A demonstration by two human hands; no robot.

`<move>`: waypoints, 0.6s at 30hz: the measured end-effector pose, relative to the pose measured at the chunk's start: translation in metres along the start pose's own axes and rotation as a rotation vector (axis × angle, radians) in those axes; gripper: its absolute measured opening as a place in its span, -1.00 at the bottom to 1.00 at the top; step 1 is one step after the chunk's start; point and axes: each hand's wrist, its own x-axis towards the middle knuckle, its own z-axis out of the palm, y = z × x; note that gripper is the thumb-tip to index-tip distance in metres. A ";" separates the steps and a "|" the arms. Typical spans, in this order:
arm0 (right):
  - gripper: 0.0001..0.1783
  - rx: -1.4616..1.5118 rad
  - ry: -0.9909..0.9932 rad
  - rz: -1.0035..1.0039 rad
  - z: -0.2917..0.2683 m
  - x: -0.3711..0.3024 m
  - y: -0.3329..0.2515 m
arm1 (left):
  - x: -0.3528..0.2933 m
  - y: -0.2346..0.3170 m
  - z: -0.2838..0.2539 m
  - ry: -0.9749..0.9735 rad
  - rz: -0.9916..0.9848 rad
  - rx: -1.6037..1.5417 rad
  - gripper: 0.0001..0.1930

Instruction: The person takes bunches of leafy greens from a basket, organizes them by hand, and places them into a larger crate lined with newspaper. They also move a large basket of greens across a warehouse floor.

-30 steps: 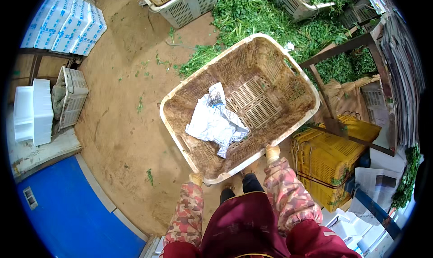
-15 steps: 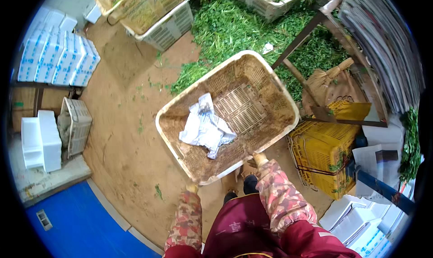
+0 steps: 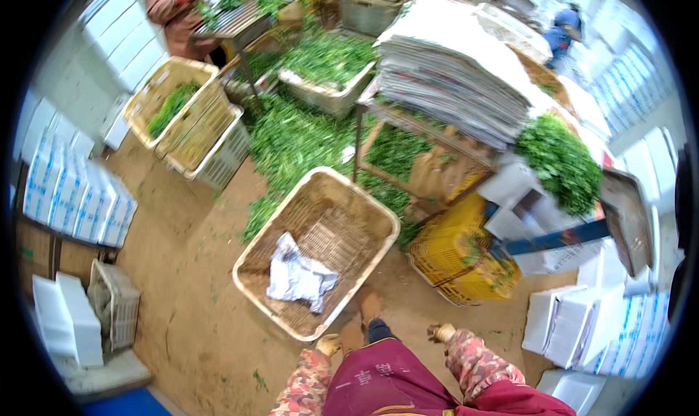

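Observation:
A large, dirt-stained cream plastic crate [image 3: 342,197] sits in front of me, with slotted walls and floor. Inside lies a crumpled white printed sheet or bag [image 3: 298,274]. My left hand [image 3: 330,344] is right by the crate's near corner; whether its fingers grip the rim does not show clearly. Off to the right of the crate, my right hand [image 3: 440,333] hangs over the brown floor, holding nothing, its fingers apart. Both forearms wear camouflage-patterned sleeves.
Loose greens [image 3: 291,143] cover the floor beyond the crate. Stacked cream crates [image 3: 218,150] stand far left. To the right are a yellow crate [image 3: 455,259], a stand with piled newspapers [image 3: 451,74] and white foam boxes [image 3: 561,329]. A person [image 3: 171,16] works at the far table.
My right hand has let go of the crate's rim and moved right. My view has shifted, now taking in more of the far tables and a co-worker; the crate appears lower and further left.

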 end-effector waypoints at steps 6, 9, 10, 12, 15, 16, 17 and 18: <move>-0.53 -0.180 0.083 0.056 -0.011 -0.093 0.144 | -0.019 0.067 -0.036 -0.011 0.218 0.386 -0.81; -0.58 -0.266 0.035 -0.114 0.000 -0.143 0.148 | -0.028 0.080 -0.031 -0.116 -0.204 -0.217 -0.73; -0.56 -0.342 -0.063 -0.346 -0.032 -0.111 0.191 | -0.027 0.079 -0.014 -0.189 -0.203 -0.193 -0.62; -0.53 0.100 -0.088 -0.166 -0.030 -0.140 0.169 | -0.048 0.109 0.003 -0.194 -0.078 0.327 -0.54; -0.52 0.504 -0.078 -0.095 -0.053 -0.158 0.184 | -0.076 0.161 0.069 -0.218 -0.139 0.354 -0.52; -0.51 0.596 -0.084 -0.122 -0.080 -0.136 0.214 | -0.080 0.194 0.103 -0.291 -0.205 0.325 -0.52; -0.46 0.736 -0.299 -0.167 -0.102 -0.133 0.218 | -0.091 0.205 0.121 -0.299 -0.214 0.253 -0.53; -0.47 0.493 -0.280 -0.641 -0.187 -0.088 0.302 | -0.062 0.238 0.203 -0.456 -0.132 0.159 -0.54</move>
